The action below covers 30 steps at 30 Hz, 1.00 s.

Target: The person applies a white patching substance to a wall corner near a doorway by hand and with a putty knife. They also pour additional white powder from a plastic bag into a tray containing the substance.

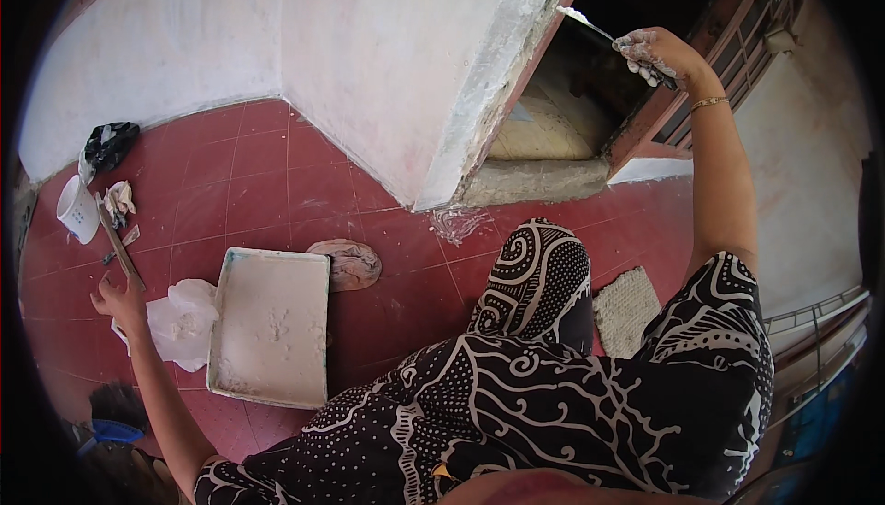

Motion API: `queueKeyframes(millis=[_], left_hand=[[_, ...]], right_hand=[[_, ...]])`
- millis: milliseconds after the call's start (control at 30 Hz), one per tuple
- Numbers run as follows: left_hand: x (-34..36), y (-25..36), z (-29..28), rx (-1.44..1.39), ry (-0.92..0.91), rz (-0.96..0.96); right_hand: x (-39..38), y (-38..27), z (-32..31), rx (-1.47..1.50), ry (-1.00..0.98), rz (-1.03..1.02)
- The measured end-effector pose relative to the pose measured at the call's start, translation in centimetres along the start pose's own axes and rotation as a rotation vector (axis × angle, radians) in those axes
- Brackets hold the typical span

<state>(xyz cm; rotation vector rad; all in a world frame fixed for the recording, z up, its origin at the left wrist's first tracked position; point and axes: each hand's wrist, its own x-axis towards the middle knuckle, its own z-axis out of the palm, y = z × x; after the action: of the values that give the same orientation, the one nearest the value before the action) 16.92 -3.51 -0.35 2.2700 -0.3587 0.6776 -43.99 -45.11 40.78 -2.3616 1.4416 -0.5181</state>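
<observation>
- R hand: up high, out at door opening; fingers closed round the handle end of a thin scraper, blade pointing up-left. Palm + fingers smeared w/ white.
- White paste sits on scraper tip, right by the edge of the door frame; can't tell if touching it.
- L hand: low, far L side, fingers apart + slightly bent, just beside lower end of wooden stick. Can't tell if fingertips touch it.
- Tray: on red tile floor, L of person's legs; shallow, rect., off-white mix inside w/ some lumps.
- White plastic bag: against tray's L side, btwn tray + L hand.
- Crumpled cloth: on floor at tray's upper R corner.
- White tub: tilted, far L, nr top end of stick; black plastic bag just above it.
- White smears on floor nr foot of wall.
- Woven mat: on floor, R of person's knee.
</observation>
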Motion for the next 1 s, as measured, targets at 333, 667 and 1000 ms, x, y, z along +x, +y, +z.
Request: queueKeyframes(millis=[333,667,1000], left_hand=[[0.0,0.3,1.4,-0.016,0.009,0.027],[-0.4,0.8,1.8,-0.115,-0.047,-0.041],[-0.4,-0.7,3.7,0.109,-0.025,0.041]], right_hand=[[5.0,-0.9,-0.6,-0.249,-0.016,-0.008],[9.5,-0.4,-1.3,-0.355,-0.054,0.008],[10.9,2.9,-2.1,-0.05,-0.134,0.096]])
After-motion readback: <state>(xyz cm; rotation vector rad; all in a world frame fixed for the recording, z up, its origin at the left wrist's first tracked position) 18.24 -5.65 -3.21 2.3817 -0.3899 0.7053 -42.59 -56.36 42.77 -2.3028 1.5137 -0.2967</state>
